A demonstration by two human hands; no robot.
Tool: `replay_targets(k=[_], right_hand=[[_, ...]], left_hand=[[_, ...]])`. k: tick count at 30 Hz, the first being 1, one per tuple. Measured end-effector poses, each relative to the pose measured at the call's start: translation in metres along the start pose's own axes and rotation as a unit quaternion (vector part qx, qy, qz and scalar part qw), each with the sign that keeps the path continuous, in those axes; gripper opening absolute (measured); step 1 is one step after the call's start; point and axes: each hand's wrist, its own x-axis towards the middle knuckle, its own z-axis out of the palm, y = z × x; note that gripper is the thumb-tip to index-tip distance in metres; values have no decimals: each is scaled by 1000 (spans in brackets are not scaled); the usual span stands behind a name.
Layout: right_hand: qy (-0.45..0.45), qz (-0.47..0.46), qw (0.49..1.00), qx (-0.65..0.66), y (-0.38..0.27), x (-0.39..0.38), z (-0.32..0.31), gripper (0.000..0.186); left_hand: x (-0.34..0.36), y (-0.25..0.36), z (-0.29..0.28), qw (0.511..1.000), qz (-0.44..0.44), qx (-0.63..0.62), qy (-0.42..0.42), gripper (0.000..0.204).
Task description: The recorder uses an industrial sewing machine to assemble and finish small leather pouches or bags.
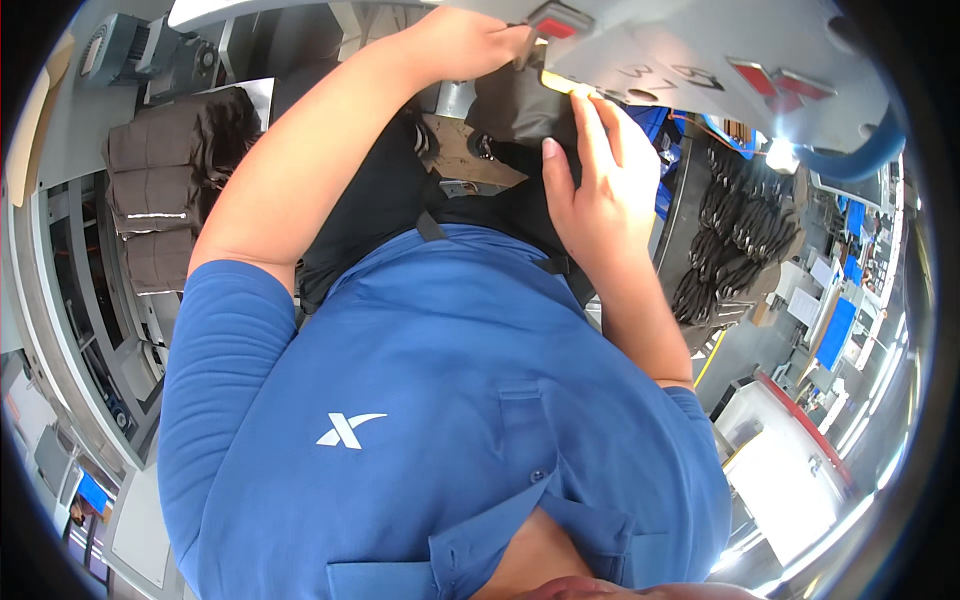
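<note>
Above me is the pale grey head of what looks like a sewing machine (690, 60), with red marks and a bright lamp. A dark brown-grey piece of smooth material (520, 105) hangs below its front edge. My left hand (475, 45) is closed at the top of that piece, beside the machine's small red-marked part (555, 25); its fingertips are hidden there, so what they grip does not show. My right hand (605, 180) has its fingers stretched out, tips at the yellow-lit edge (567, 84) under the machine head, thumb beside the dark material.
Folded dark brown pieces (155, 160) are stacked at my left. On the right, many dark pieces (735, 225) lie in a bundled pile. A blue hose (860, 150) curves by the lamp, and a brown board (465, 155) shows between my legs.
</note>
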Motion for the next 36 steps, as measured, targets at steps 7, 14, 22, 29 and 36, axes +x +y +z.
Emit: replay_targets(k=[7, 14, 22, 29, 36], right_hand=[[2, 4, 1000, 16, -1, -4, -2, 56], [15, 26, 998, 46, 2, -7, 0, 48], [71, 160, 962, 211, 19, -27, 7, 26], [-109, 353, 808, 460, 33, -41, 15, 35], [-63, 283, 759, 584, 35, -30, 8, 35]], left_hand=[[11, 116, -75, 951, -234, 42, -196, 43], [-29, -15, 6, 993, 43, 65, 84, 45], [-22, 108, -43, 966, -38, -256, 13, 31], [-81, 165, -40, 960, 149, 31, 234, 50], [-79, 170, -36, 942, 201, 188, 191, 40]])
